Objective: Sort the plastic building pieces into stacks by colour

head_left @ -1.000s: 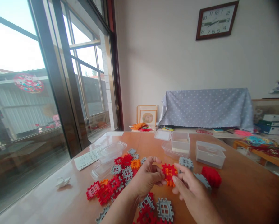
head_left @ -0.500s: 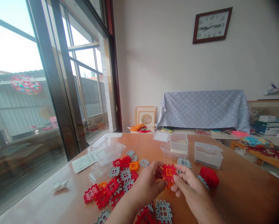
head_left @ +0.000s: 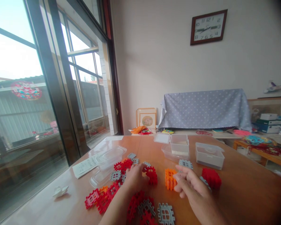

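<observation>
Red, orange and grey notched plastic building pieces lie in a loose pile on the table. My left hand [head_left: 136,177], above the pile, holds a red notched piece [head_left: 151,175] at its edge between thumb and fingers. An orange stack of notched pieces [head_left: 170,180] stands to the right of it, apart from the red piece. The curled fingertips of my right hand [head_left: 189,182] are at the stack's right edge. A grey piece [head_left: 166,213] lies flat in front, and another grey piece [head_left: 185,163] lies behind my right hand. Beside that hand is a red stack [head_left: 211,178].
Clear plastic boxes stand at the back, one open box [head_left: 179,144] and another box [head_left: 210,156] to its right. Clear lids [head_left: 111,154], a paper booklet [head_left: 85,167] and a crumpled tissue [head_left: 60,191] lie on the left of the wooden table [head_left: 243,190].
My left hand has moved left with the red piece, away from the orange stack. The orange stack is now uncovered beside my right hand, which has barely moved.
</observation>
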Motion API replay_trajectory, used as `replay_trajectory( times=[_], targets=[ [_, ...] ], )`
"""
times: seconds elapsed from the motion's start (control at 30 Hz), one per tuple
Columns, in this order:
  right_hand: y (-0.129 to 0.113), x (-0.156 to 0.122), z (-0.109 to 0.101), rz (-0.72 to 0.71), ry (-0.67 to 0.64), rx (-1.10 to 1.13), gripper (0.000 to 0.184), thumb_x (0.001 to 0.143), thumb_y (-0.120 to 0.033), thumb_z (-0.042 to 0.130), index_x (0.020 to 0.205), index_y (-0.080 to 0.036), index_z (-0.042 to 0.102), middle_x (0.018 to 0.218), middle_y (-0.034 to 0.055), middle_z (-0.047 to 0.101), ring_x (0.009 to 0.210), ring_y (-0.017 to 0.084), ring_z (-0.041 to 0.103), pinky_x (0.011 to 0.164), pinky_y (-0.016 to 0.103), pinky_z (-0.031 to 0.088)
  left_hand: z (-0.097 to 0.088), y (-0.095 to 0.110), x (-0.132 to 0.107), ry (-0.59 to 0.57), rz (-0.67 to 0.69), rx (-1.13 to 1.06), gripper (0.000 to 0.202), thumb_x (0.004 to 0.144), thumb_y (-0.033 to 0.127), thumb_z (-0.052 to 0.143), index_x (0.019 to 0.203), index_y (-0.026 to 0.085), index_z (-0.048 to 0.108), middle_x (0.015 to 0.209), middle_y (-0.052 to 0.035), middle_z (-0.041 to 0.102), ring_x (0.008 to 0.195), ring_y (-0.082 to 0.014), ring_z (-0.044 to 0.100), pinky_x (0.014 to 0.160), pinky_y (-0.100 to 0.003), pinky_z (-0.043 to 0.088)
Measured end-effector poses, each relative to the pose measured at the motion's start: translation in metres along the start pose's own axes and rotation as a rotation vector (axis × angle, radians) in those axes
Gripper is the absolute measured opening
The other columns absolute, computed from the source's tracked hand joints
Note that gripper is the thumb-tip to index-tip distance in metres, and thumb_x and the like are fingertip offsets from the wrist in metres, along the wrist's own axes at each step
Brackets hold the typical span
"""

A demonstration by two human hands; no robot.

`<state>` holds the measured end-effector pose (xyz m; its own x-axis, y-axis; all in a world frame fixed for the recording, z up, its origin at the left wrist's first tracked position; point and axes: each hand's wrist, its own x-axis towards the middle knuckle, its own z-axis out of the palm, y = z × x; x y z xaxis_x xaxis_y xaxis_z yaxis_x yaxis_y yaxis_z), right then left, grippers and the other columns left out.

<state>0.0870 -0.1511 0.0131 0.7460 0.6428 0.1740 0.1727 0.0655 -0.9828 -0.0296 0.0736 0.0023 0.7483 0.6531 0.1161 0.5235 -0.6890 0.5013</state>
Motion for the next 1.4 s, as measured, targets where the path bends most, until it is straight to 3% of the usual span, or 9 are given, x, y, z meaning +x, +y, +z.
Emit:
replay_trajectory(
  times=[0.23,0.4,0.63,0.73,0.87,0.97,1.2,1.4],
  targets=[
    [-0.001,0.0,-0.001,0.002,-0.011,0.001,0.068,0.09,-0.068,0.057,0.134,-0.017,0.055,0.095,0.0073,0.07,0.072,0.02,0.065,0.064,0.031,0.053,0.009,-0.003,0.003,-0.076,0.022,0.042,0.022,0.067,0.023,0.069,0.089,0.026,0.07,0.097,-0.0051,0.074,0.107,-0.0365,0.061,0.099,-0.05,0.035],
    [-0.004,-0.001,-0.001,0.003,-0.016,-0.002,0.067,0.09,-0.069,0.056,0.133,-0.018,0.055,0.094,0.0067,0.069,0.073,0.019,0.065,0.065,0.03,0.053,0.009,-0.002,0.004,-0.092,0.012,0.026,0.027,0.065,0.022,0.07,0.091,0.026,0.069,0.093,-0.0049,0.073,0.104,-0.0367,0.062,0.098,-0.05,0.036],
    [-0.001,-0.001,-0.001,0.012,-0.023,0.005,0.064,0.09,-0.068,0.057,0.132,-0.019,0.055,0.096,0.0067,0.069,0.073,0.019,0.065,0.065,0.031,0.052,0.007,0.003,0.004,-0.113,0.012,0.011,0.019,0.064,0.018,0.068,0.082,0.025,0.066,0.076,-0.0006,0.068,0.093,-0.03,0.064,0.093,-0.043,0.039],
    [-0.002,-0.001,-0.001,0.008,-0.021,0.011,0.064,0.09,-0.067,0.058,0.131,-0.019,0.056,0.095,0.0069,0.069,0.073,0.02,0.065,0.064,0.031,0.052,0.008,0.001,0.006,-0.101,0.015,0.006,0.03,0.064,0.021,0.07,0.093,0.026,0.069,0.092,-0.003,0.072,0.098,-0.0302,0.064,0.092,-0.041,0.04],
    [-0.004,-0.002,0.0,0.004,-0.006,0.01,0.063,0.089,-0.067,0.059,0.129,-0.019,0.058,0.095,0.0076,0.07,0.071,0.02,0.065,0.063,0.032,0.052,0.012,-0.004,0.007,-0.11,0.031,-0.031,0.064,0.06,0.02,0.072,0.124,0.027,0.066,0.121,-0.0094,0.069,0.108,-0.0326,0.062,0.092,-0.04,0.043],
    [-0.005,-0.002,0.001,0.004,0.0,0.01,0.062,0.088,-0.066,0.06,0.127,-0.019,0.06,0.093,0.0074,0.07,0.071,0.02,0.065,0.062,0.032,0.052,0.015,-0.006,0.008,-0.147,0.049,-0.066,0.074,0.058,0.018,0.073,0.131,0.026,0.062,0.113,-0.0089,0.071,0.107,-0.0332,0.062,0.092,-0.04,0.043],
    [-0.003,-0.001,0.0,0.008,-0.016,-0.02,0.063,0.09,-0.068,0.057,0.13,-0.019,0.059,0.095,0.0072,0.07,0.073,0.02,0.065,0.063,0.03,0.052,0.018,-0.004,0.007,-0.173,0.059,-0.181,0.061,0.06,0.016,0.07,0.12,0.026,0.066,0.082,-0.0011,0.069,0.095,-0.028,0.064,0.086,-0.034,0.044],
    [-0.001,0.0,-0.002,0.009,-0.032,-0.026,0.06,0.093,-0.066,0.055,0.131,-0.02,0.057,0.099,0.0073,0.069,0.074,0.019,0.064,0.065,0.031,0.052,0.021,0.003,0.003,-0.153,0.072,-0.073,0.052,0.061,0.021,0.072,0.113,0.025,0.066,0.089,-0.0042,0.07,0.094,-0.0291,0.062,0.082,-0.034,0.044]
  ],
)
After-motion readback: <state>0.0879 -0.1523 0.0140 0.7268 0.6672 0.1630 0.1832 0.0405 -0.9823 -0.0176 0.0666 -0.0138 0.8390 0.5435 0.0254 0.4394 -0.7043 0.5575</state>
